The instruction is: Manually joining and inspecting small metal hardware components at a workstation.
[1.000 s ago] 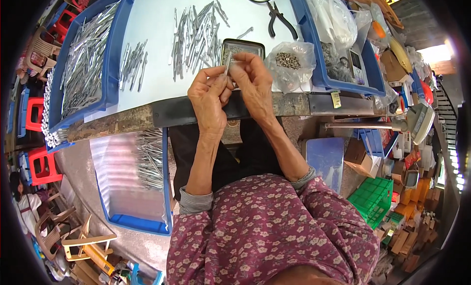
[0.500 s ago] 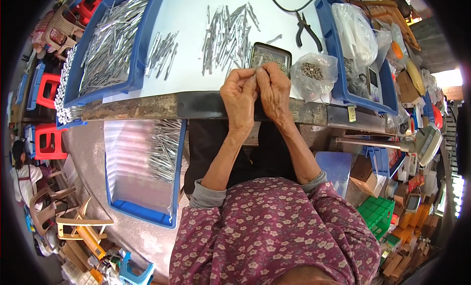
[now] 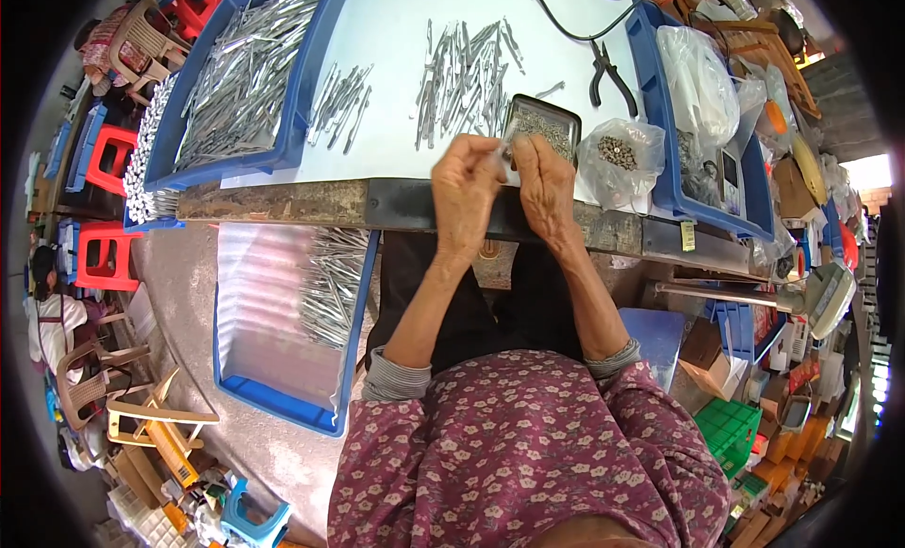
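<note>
Metal pin [image 3: 502,152] is being pinched between my left hand [image 3: 467,185] and right hand [image 3: 547,185] at the counter's [image 3: 396,204] near edge, best held steady over the small tray [image 3: 539,125].

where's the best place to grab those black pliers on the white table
Probably by the two handles: the black pliers lie flat on the white table, handles spread toward the far edge, nose toward the person. Come from above and close around both handles.
</note>
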A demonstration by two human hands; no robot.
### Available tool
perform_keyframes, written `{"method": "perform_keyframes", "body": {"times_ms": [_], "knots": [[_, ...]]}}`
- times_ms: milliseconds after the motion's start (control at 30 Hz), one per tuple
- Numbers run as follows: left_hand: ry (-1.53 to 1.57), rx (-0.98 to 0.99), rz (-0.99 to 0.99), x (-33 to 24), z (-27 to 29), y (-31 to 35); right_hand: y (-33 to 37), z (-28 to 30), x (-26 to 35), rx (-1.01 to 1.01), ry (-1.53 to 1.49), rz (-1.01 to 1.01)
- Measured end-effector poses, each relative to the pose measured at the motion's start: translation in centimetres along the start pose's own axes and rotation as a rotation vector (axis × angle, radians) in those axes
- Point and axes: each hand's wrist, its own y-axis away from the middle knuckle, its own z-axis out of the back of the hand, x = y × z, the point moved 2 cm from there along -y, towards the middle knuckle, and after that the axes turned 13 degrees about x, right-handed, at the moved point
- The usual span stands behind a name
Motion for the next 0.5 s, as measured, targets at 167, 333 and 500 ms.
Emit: {"method": "perform_keyframes", "body": {"times_ms": [167,333,500], "knots": [[-0.69,-0.193,-0.108,-1.9,6.2,-1.8,1.3,1.4,-1.0,0.027,0.003,-0.054],[-1.309,-0.332,-0.141,-2.7,11.1,-4.4,2.1,1.9,-1.4,-0.035,0.097,-0.002],[-1.539,-0.407,-0.161,-2.9,12.9,-6.0,2.2,1.8,-1.8,-0.072,0.105,0.018]]}}
